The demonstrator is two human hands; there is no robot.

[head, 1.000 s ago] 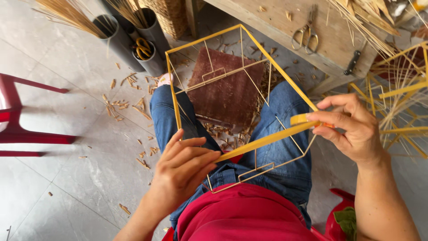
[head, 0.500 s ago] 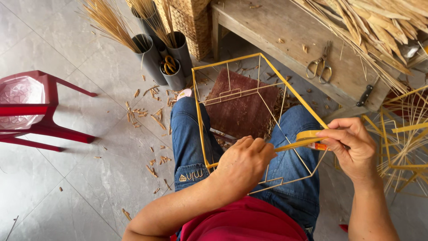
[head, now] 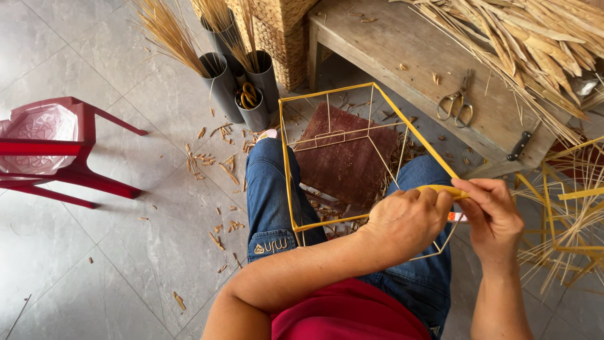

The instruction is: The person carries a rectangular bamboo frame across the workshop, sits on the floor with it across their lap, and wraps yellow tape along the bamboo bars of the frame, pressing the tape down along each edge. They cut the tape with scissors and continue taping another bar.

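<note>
Crowding hands (head: 450, 214): bench (head: 402, 50), tubes (head: 242, 88)

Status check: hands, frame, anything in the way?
Left hand and right hand pinch yellow strip at wire frame corner. Frame rests on lap. Nothing blocking.

Soft, even daylight is falling across the grey floor (head: 94, 264), casting only faint shadows beneath the red stool (head: 56, 151); focus is holding sharp, with mild wide-angle stretching at the edges.

Red stool (head: 56, 157), scissors (head: 456, 104) (on bench (head: 402, 44)).
</note>
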